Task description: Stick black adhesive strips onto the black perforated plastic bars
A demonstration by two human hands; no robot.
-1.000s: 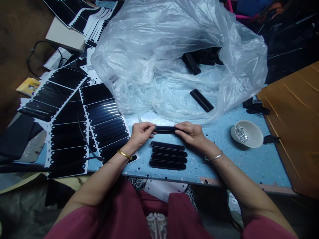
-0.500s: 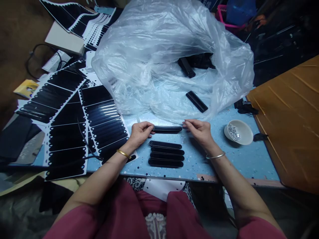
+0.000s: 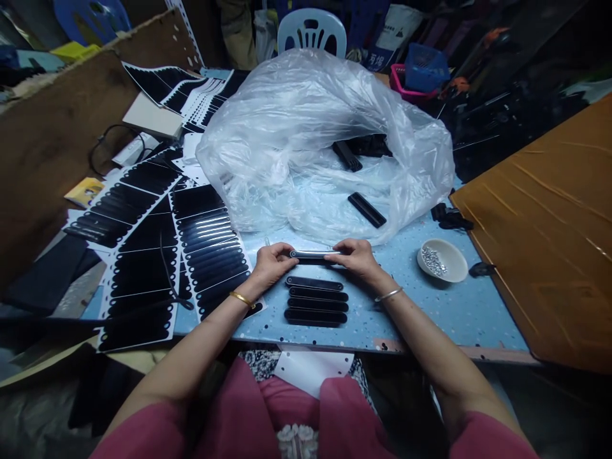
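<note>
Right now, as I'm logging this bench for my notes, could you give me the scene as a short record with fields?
Left hand: grips the left end of a black strip
Right hand: grips the same strip toward its right end
Nearer the person: four black strips side by side
Bowl: white, right of the hands, with small shiny pieces inside
Beyond the hands: clear plastic bag, crumpled
Left side: overlapping sheets of black strips
Work surface: speckled blue
</note>
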